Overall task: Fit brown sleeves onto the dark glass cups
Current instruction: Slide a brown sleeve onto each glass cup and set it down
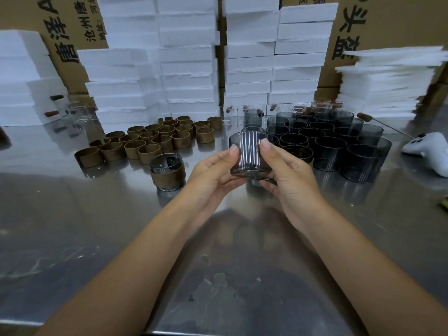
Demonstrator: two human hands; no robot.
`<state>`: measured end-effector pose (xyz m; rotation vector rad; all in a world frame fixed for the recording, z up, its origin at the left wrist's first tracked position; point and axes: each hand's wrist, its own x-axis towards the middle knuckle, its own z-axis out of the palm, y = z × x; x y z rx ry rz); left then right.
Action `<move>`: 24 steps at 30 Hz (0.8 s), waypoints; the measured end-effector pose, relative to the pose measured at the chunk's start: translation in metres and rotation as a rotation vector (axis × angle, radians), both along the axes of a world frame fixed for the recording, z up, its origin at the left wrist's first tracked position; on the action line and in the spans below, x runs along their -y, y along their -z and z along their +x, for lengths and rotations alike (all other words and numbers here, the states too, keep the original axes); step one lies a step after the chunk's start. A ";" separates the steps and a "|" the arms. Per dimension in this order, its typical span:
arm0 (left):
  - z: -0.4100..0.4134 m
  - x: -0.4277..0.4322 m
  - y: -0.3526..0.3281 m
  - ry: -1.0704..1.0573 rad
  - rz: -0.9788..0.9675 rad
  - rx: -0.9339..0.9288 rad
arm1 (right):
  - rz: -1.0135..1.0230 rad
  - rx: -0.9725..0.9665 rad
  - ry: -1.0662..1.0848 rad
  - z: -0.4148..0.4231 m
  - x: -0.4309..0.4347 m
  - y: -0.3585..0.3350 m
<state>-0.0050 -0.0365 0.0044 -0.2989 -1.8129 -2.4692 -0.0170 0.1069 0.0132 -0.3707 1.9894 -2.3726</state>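
Observation:
A bare dark glass cup (248,154) is held above the steel table between both hands. My left hand (213,170) grips its left side with the thumb on the wall. My right hand (283,170) grips its right side the same way. No sleeve is on this cup. To the left stands a dark cup wearing a brown sleeve (168,172). Several loose brown sleeves (155,139) lie behind it. Several bare dark cups (334,141) are grouped at the right.
Stacks of white foam boxes (189,59) and cardboard cartons line the back. Clear glasses (257,112) stand behind the dark cups. A white handheld device (429,151) lies at the right edge. Thin foam sheets (388,81) are piled at right.

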 end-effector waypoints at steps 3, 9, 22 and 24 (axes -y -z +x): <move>0.001 0.000 -0.001 0.041 0.028 -0.008 | -0.027 0.015 -0.017 -0.002 -0.002 -0.001; 0.000 0.000 -0.001 0.096 0.037 -0.031 | 0.065 -0.039 -0.051 0.001 0.001 0.000; -0.002 -0.004 0.003 -0.108 -0.102 -0.020 | 0.012 -0.071 0.046 0.001 0.004 0.002; -0.001 -0.005 0.005 -0.105 -0.121 -0.037 | 0.032 -0.091 0.007 0.002 0.004 0.003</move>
